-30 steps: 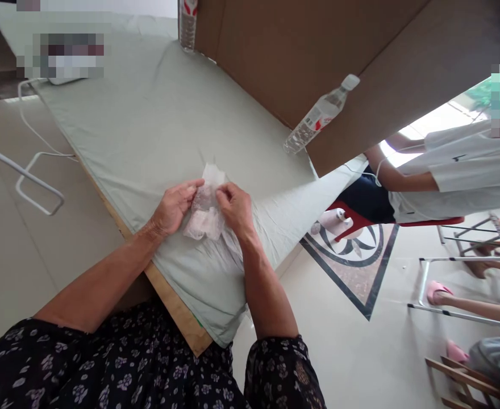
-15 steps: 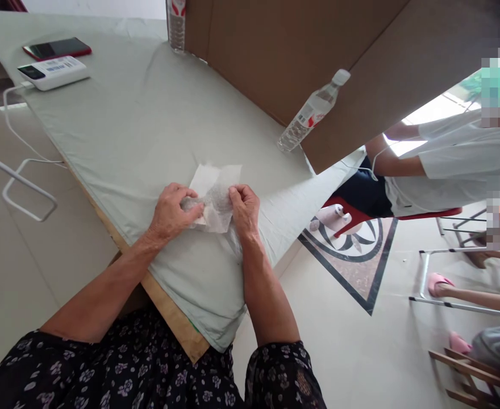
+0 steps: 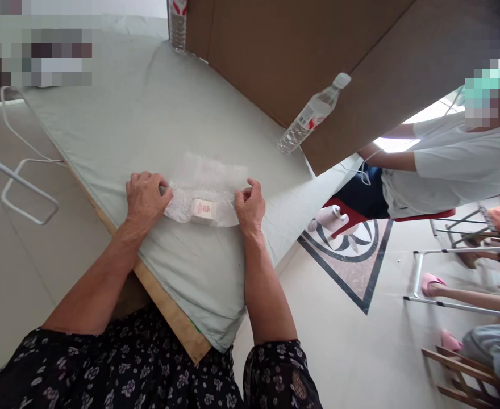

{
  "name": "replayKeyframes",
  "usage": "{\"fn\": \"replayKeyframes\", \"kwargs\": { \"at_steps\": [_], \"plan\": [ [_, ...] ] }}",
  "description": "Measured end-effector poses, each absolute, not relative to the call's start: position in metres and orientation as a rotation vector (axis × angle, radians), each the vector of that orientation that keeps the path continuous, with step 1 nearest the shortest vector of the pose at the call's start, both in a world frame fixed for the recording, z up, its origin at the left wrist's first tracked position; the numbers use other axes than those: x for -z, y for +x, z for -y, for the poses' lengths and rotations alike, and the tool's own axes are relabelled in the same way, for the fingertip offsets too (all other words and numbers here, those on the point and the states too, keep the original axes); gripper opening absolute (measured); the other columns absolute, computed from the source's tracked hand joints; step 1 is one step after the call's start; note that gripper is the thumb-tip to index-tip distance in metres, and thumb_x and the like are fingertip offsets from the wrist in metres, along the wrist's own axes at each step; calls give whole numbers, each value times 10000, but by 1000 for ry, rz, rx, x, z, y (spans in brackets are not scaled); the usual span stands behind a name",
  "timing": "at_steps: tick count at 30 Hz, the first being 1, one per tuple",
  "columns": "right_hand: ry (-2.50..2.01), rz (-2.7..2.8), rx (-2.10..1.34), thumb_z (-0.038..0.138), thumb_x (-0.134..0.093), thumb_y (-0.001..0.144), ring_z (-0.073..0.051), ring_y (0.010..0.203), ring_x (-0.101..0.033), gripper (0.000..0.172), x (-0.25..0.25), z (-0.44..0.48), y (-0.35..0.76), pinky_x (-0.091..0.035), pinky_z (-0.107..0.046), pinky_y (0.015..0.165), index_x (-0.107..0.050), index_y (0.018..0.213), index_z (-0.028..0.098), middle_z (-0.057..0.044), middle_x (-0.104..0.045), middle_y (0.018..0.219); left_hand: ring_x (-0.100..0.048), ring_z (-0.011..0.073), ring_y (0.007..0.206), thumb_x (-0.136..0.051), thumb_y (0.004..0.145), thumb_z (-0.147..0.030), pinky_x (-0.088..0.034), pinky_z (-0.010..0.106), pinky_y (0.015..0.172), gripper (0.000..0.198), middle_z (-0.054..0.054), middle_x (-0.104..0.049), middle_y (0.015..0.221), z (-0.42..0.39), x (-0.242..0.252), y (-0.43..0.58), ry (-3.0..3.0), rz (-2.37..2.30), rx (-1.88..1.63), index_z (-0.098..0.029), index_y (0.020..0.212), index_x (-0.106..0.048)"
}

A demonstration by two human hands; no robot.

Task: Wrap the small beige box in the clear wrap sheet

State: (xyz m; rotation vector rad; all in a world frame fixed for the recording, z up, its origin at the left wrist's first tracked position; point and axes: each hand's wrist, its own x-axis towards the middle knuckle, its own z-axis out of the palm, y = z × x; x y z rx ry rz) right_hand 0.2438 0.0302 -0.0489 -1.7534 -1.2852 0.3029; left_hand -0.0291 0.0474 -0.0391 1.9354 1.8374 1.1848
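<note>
A sheet of bubble wrap (image 3: 216, 176) lies spread on the cloth-covered table. On its near part rests a small cream-coloured block (image 3: 204, 209) with red printing, perhaps a little box. My left hand (image 3: 146, 196) pinches the sheet's left edge between thumb and fingers. At the opposite edge, my right hand (image 3: 250, 205) grips the sheet with curled fingers. Neither hand touches the block, which sits between them.
A clear water bottle (image 3: 312, 116) stands beside a large brown cardboard panel (image 3: 275, 62). Another bottle (image 3: 177, 25) is at the panel's far left. White cable (image 3: 28, 162) hangs off the table's left side. A person in a white shirt (image 3: 450, 153) sits to the right.
My hands have moved apart, the left one outward to the left. The bubble wrap, bunched and folded before, is now spread flat, and the block shows on it.
</note>
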Motion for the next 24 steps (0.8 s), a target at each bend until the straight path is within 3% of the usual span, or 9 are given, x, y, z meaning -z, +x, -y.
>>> {"fn": "replayKeyframes", "kwargs": {
  "at_steps": [6, 11, 14, 16, 19, 21, 24],
  "plan": [
    [-1555, 1235, -320, 417, -587, 904, -175, 825, -656, 364, 22, -9, 236, -545, -354, 808, -638, 1205, 217, -77, -732, 1032, -616, 292, 1019, -664, 876, -331, -472, 494, 1037, 117, 66, -700, 995, -22, 7, -28, 1937, -1589, -1288, -265, 965, -700],
    [-1431, 1493, -674, 587, -628, 948, -237, 1041, -718, 461, -10, 23, 216, -558, -406, 936, -680, 1253, 246, -91, -790, 1128, -629, 312, 1168, -614, 924, -477, -516, 437, 978, 494, 111, -754, 1174, -2, -20, -22, 2086, -1305, -1064, -195, 1327, -657],
    [-1409, 1597, -758, 585, -534, 1021, -230, 1019, -731, 433, -14, 47, 214, -546, -418, 969, -700, 1275, 277, -50, -813, 1017, -693, 264, 997, -508, 989, -506, -535, 373, 860, 633, 92, -780, 1050, 6, -16, -27, 2026, -1229, -930, -173, 1527, -514],
    [-1380, 1743, -782, 544, -501, 1056, -226, 998, -736, 387, -10, 66, 215, -530, -425, 997, -749, 1204, 286, -35, -820, 955, -699, 226, 810, -428, 1030, -520, -524, 338, 784, 619, 36, -758, 823, 10, -9, -34, 2011, -1183, -822, -180, 1541, -511],
    [-1352, 1970, -749, 453, -564, 1049, -236, 966, -741, 303, 0, 90, 217, -519, -441, 994, -799, 1078, 265, -51, -833, 990, -652, 208, 649, -449, 1007, -528, -506, 330, 707, 533, 6, -681, 662, 14, 2, -40, 2114, -1228, -695, -197, 1356, -681],
    [-1370, 1995, -706, 386, -612, 1028, -238, 960, -748, 235, 3, 98, 219, -529, -435, 974, -799, 1074, 252, -61, -834, 1025, -667, 223, 693, -514, 964, -486, -526, 349, 725, 453, 30, -708, 743, 15, 4, -39, 2229, -1285, -684, -207, 1246, -732],
    [-1434, 1863, -601, 322, -617, 1017, -234, 1005, -753, 193, 1, 93, 220, -548, -419, 978, -781, 1096, 258, -59, -827, 1054, -709, 296, 1057, -559, 933, -391, -554, 424, 950, 410, 100, -764, 1085, 13, 0, -31, 2425, -1243, -711, -210, 1272, -704]
  ]
}}
